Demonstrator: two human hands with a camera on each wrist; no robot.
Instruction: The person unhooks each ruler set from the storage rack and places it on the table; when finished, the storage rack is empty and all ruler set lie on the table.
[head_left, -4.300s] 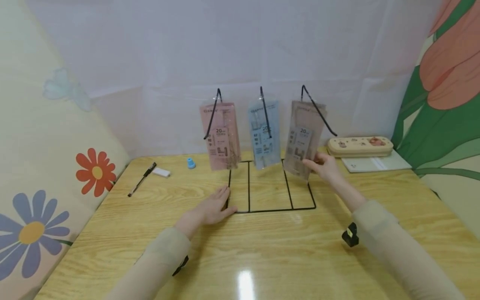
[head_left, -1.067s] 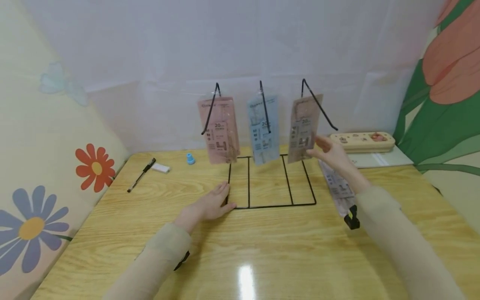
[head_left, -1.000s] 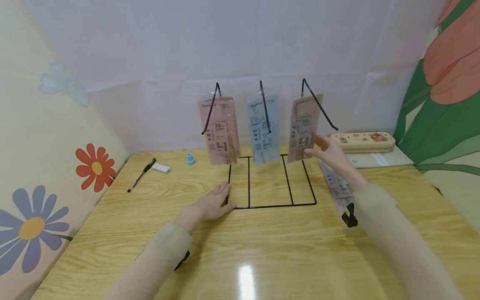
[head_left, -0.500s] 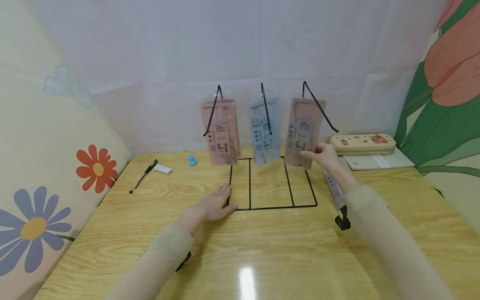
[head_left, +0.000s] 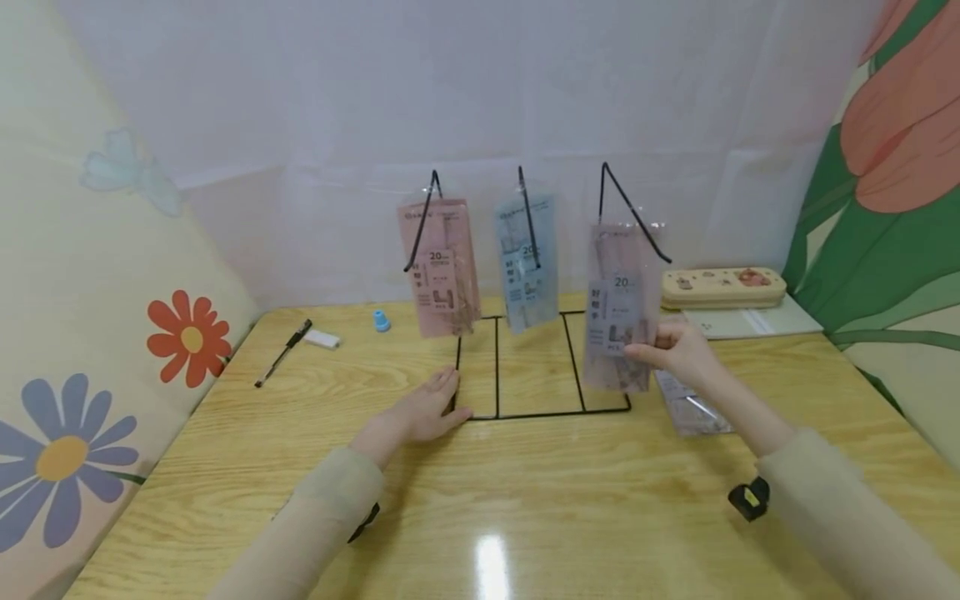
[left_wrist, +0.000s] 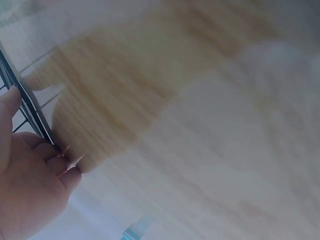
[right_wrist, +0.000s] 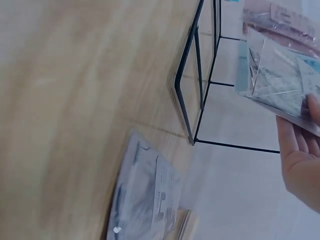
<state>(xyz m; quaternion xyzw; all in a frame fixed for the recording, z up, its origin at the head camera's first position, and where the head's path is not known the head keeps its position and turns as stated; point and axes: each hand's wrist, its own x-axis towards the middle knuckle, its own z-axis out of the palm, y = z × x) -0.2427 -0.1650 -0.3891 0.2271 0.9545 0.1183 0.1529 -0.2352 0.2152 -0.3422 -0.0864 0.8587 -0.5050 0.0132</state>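
hands well apart. my left hand (head_left: 416, 414) lies at the left front corner of the black wire rack (head_left: 540, 416), thumb spread from relaxed fingers, touching the wire. my right hand (head_left: 684, 356) pinches the lower right edge of a purple-grey packet (head_left: 618, 308), thumb in front. packet upright below the right hook (head_left: 636, 215), whose arm crosses its upper right corner; can't tell whether its top is threaded on the wire. pink packets (head_left: 432, 292) hang on the left hook (head_left: 421, 223), a light blue packet (head_left: 516, 275) on the middle hook (head_left: 529, 218). right of the rack, partly hidden by my arm, another packet (head_left: 686, 407) lies on the wooden table (head_left: 525, 492). behind it: cream pencil case (head_left: 722, 288), flat pale book (head_left: 780, 322). far left: pen (head_left: 283, 354), white block (head_left: 322, 339), small blue piece (head_left: 382, 321).
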